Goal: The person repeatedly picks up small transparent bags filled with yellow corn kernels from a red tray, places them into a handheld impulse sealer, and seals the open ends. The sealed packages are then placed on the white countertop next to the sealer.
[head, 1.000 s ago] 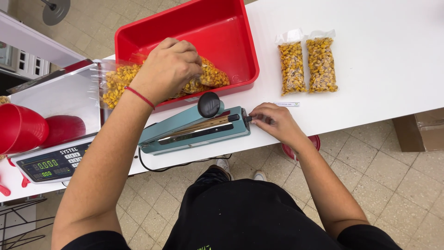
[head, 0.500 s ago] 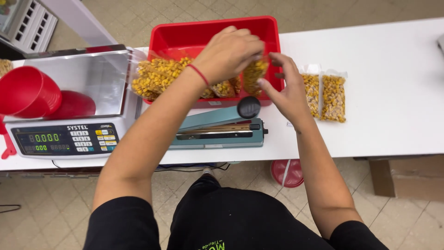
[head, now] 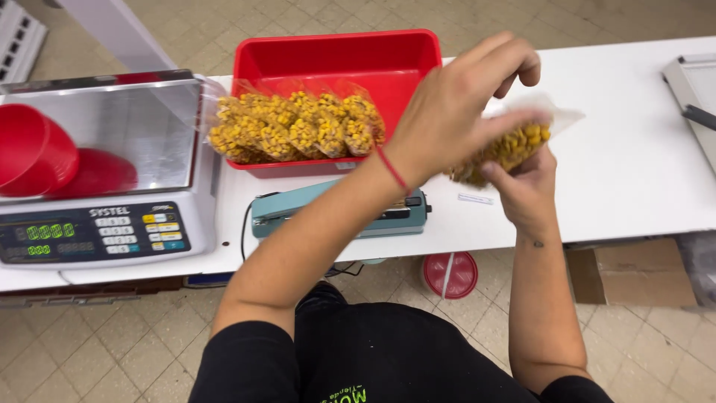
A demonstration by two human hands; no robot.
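2 hands, left hand (head: 455,112) above and right hand (head: 526,195) beneath, clasp a clear bag of yellow kernels (head: 506,149) right of centre, supporting its sagging weight.

- Bright, even indoor light from above; colours look clear and full.
- Soft, faint shadows lie on the white table (head: 641,149) just under both hands.
- The left hand (head: 455,112) and the clear bag of yellow pieces (head: 507,149) it holds are slightly smeared by motion blur.
- Left of the hands, the steel scale pan (head: 127,127) shows pale glare and a red reflection.
- Straight lines bow slightly near the frame edges.
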